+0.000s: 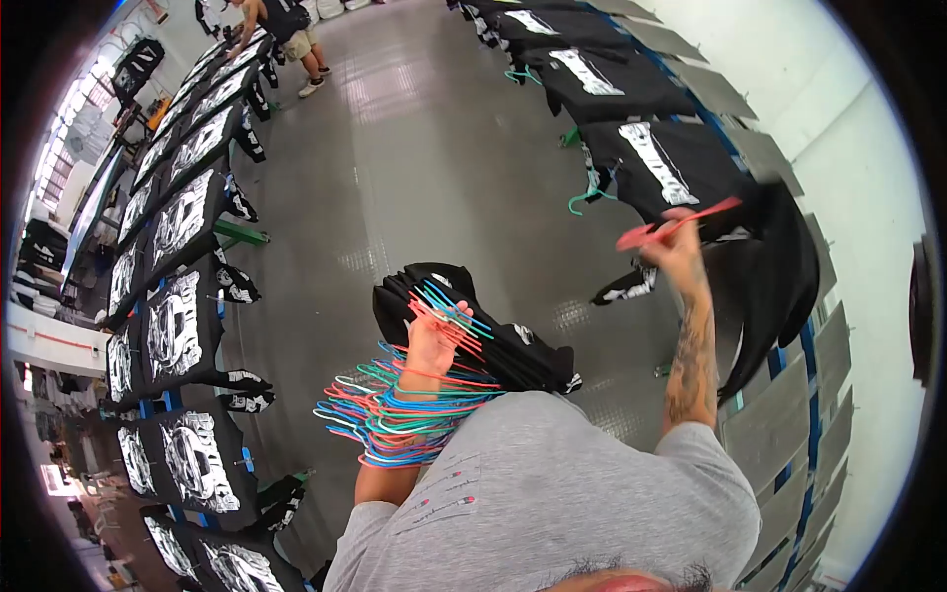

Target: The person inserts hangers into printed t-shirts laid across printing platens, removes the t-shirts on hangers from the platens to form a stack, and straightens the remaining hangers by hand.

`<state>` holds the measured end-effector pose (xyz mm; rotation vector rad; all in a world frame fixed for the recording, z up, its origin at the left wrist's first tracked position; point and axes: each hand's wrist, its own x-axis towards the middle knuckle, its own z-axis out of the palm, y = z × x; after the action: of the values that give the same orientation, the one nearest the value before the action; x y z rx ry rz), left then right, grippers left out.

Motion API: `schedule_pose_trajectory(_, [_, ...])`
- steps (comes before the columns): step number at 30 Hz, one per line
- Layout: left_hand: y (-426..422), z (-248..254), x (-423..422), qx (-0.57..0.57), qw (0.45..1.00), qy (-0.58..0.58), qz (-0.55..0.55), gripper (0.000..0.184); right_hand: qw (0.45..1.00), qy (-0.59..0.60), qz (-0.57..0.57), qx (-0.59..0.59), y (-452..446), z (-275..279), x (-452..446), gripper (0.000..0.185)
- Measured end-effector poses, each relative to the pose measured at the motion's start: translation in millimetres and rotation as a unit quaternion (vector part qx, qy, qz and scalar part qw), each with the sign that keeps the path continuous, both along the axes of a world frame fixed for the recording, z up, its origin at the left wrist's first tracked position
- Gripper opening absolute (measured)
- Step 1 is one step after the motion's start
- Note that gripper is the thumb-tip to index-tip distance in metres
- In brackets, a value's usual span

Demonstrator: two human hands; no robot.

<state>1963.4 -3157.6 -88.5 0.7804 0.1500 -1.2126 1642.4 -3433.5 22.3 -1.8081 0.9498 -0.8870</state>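
My left hand [434, 340] is closed around the ends of several coloured hangers [462, 314]. A bundle of black printed garments [513, 355] hangs below and beside that hand. Many more red, blue, green and white hangers [395, 414] are strung along my left forearm. Out to the right, my right hand [677, 247] grips a red hanger [641, 238]. Next to it a black garment [779, 266] is lifted and partly smeared by motion; whether it is fixed to the red hanger, I cannot tell.
A row of boards with black printed garments [182, 335] runs along the left. On the right, more printed garments [656, 163] lie on boards, with bare grey boards [764, 414] nearer me. A green hanger [589, 202] juts into the aisle. Far ahead, a person [286, 30] leans over the left row.
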Motion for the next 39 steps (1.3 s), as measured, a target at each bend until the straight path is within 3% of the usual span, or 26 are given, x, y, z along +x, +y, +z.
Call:
schedule_pose_trajectory(1, [-4,3,9,0.014,1.000,-0.020,-0.005,0.018,0.992,0.086,0.088,-0.009,28,34,26,0.061])
schedule_pose_trajectory(2, [-6,1,20,0.005,1.000,-0.022,-0.003,0.017,0.986,0.125,0.108,0.038,48,66,46,0.053])
schedule_pose_trajectory(5, [-10,1,48,0.017,0.999,-0.035,0.011,0.013,0.990,0.138,0.030,-0.008,81,152,68,0.017])
schedule_pose_trajectory(6, [-10,5,56,0.028,0.998,-0.050,0.020,0.013,0.988,0.148,-0.017,-0.036,84,167,74,0.015])
schedule_pose_trajectory(7, [-10,7,63,0.038,0.997,-0.065,0.029,0.013,0.989,0.095,0.008,-0.116,82,164,76,0.028])
schedule_pose_trajectory(10, [-13,3,79,0.043,0.991,-0.109,0.057,0.017,0.970,0.058,0.101,-0.212,55,122,135,0.034])
schedule_pose_trajectory(12, [-10,-2,88,0.006,0.989,-0.125,0.078,0.020,0.972,0.175,0.132,-0.082,25,64,185,0.040])
schedule_pose_trajectory(13, [-9,-5,95,0.008,0.989,-0.132,0.070,0.022,0.977,0.178,0.117,-0.001,17,59,203,0.041])
schedule_pose_trajectory(14, [-8,-2,97,0.017,0.988,-0.134,0.076,0.025,0.975,0.180,0.104,0.076,12,56,216,0.042])
schedule_pose_trajectory(16, [-9,9,103,0.036,0.986,-0.145,0.077,0.027,0.984,0.102,0.134,0.055,5,76,231,0.042])
schedule_pose_trajectory(18, [-10,5,109,0.036,0.985,-0.148,0.080,0.027,0.983,0.158,0.095,0.006,5,110,244,0.042])
schedule_pose_trajectory(20, [-14,8,112,0.036,0.984,-0.149,0.095,0.027,0.981,0.066,0.153,-0.103,-31,63,256,0.043])
schedule_pose_trajectory(22, [-17,1,115,0.044,0.981,-0.154,0.108,0.027,0.959,0.095,0.190,-0.188,-88,-49,281,0.039])
schedule_pose_trajectory(23, [-17,0,117,0.030,0.984,-0.141,0.105,0.027,0.967,0.112,0.175,-0.149,-90,-61,288,0.038])
schedule_pose_trajectory(27, [-28,3,119,0.065,0.983,-0.124,0.116,0.024,0.982,0.049,0.180,-0.040,-111,-18,304,0.042])
schedule_pose_trajectory(30, [-39,-15,123,0.063,0.981,-0.086,0.159,0.020,0.979,0.090,0.163,-0.084,-123,38,287,0.040])
schedule_pose_trajectory(32, [-52,-10,123,0.078,0.981,-0.066,0.164,0.019,0.968,-0.016,0.212,-0.134,-131,-27,302,0.039])
schedule_pose_trajectory(33, [-59,-8,120,0.082,0.981,-0.071,0.163,0.019,0.975,-0.001,0.214,-0.066,-137,-70,309,0.040])
schedule_pose_trajectory(34, [-67,-8,117,0.085,0.980,-0.074,0.164,0.019,0.973,0.098,0.208,0.008,-148,-106,316,0.039])
schedule_pose_trajectory(35, [-78,-8,118,0.085,0.979,-0.081,0.168,0.019,0.970,0.126,0.208,-0.007,-142,-103,319,0.038])
schedule_pose_trajectory(36, [-85,-12,117,0.088,0.979,-0.069,0.171,0.021,0.960,0.138,0.213,0.119,-134,-101,325,0.038])
schedule_pose_trajectory(37, [-96,-8,113,0.084,0.979,-0.077,0.170,0.022,0.935,0.140,0.274,0.174,-130,-105,329,0.036])
schedule_pose_trajectory(38, [-107,-4,111,0.079,0.979,-0.086,0.168,0.023,0.924,0.140,0.295,0.202,-116,-110,334,0.030])
schedule_pose_trajectory(39, [-114,-12,113,0.062,0.978,-0.089,0.176,0.022,0.914,0.150,0.354,0.127,-109,-119,337,0.024])
